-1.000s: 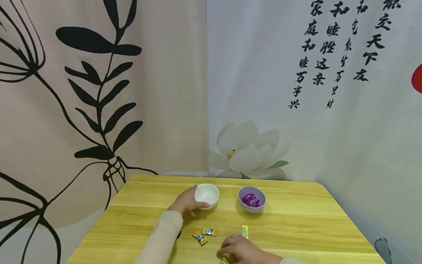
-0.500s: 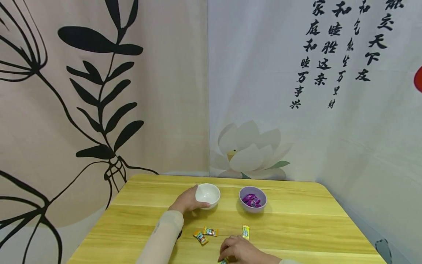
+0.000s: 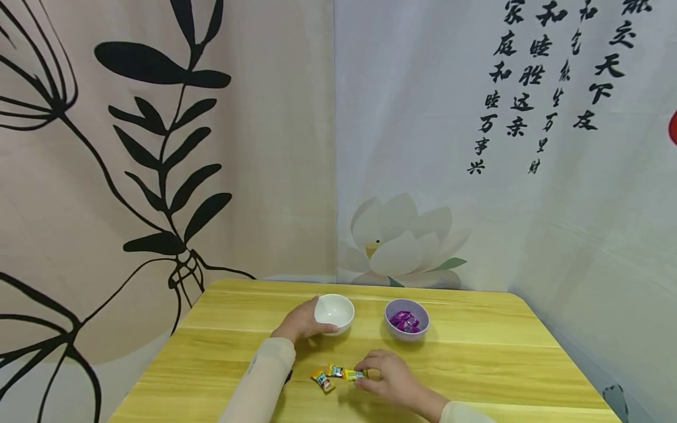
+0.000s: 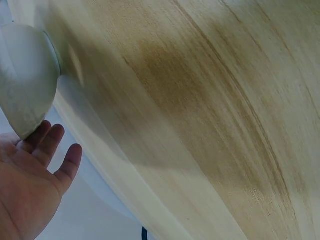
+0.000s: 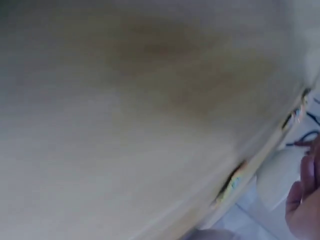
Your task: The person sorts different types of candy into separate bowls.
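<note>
A white bowl (image 3: 338,311) stands on the table, and my left hand (image 3: 302,322) grips its left side, thumb along the front. In the left wrist view fingers (image 4: 50,142) touch the bowl (image 4: 30,75). My right hand (image 3: 388,379) is over the table in front of the bowls, pinching a yellow-wrapped candy (image 3: 355,375) between thumb and fingertips. Just left of it are two orange-and-yellow wrapped candies (image 3: 323,382). The blurred right wrist view shows part of my right hand (image 5: 306,200) at its edge, and a wrapped candy (image 5: 233,183).
A purple bowl (image 3: 389,329) holding several purple-wrapped candies (image 3: 405,322) is to the right of the white bowl. The wooden table (image 3: 486,352) ends at a printed cloth backdrop (image 3: 285,147).
My right hand has picked up a yellow candy near the front and carried it forward, beside the two orange ones. It now covers where another yellow candy lay. My left hand stays on the bowl.
</note>
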Available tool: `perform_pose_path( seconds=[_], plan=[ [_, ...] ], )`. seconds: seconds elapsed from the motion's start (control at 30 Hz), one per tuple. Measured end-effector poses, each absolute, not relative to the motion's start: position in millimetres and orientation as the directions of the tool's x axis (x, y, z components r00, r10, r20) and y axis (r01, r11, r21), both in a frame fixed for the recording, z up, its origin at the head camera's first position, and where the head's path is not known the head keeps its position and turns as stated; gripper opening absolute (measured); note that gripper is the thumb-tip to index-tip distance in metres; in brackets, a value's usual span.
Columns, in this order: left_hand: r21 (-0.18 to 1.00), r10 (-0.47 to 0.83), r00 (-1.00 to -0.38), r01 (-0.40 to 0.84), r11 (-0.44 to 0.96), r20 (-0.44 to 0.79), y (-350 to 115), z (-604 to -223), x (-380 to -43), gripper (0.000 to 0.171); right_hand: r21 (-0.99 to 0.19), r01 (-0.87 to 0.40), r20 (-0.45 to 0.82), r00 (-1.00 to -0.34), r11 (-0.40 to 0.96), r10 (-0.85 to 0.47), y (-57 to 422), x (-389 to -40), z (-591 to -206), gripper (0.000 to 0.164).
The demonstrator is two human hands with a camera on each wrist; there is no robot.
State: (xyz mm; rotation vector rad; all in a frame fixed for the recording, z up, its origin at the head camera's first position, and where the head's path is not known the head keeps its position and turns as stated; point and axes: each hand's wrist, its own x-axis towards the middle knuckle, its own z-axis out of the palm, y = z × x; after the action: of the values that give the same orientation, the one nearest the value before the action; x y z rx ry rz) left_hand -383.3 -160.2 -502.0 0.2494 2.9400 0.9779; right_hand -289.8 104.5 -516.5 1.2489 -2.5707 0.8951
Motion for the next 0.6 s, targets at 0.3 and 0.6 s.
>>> perform_pose_path(
  seconds=[0.3,0.6],
  plan=[
    [0.616,0.181,-0.982,0.172,0.769,0.049,-161.9,-504.4,-383.0,0.111,-0.56,-0.553,0.407,-0.832,0.617,-0.376,82.1,-325.9,-497.6,0.022],
    [0.611,0.201,-0.978,0.196,0.767,0.062,-160.8,-502.1,-382.3,0.104,-0.502,-0.474,0.418,-0.865,0.724,-0.276,60.7,-355.0,-490.4,0.024]
  ],
)
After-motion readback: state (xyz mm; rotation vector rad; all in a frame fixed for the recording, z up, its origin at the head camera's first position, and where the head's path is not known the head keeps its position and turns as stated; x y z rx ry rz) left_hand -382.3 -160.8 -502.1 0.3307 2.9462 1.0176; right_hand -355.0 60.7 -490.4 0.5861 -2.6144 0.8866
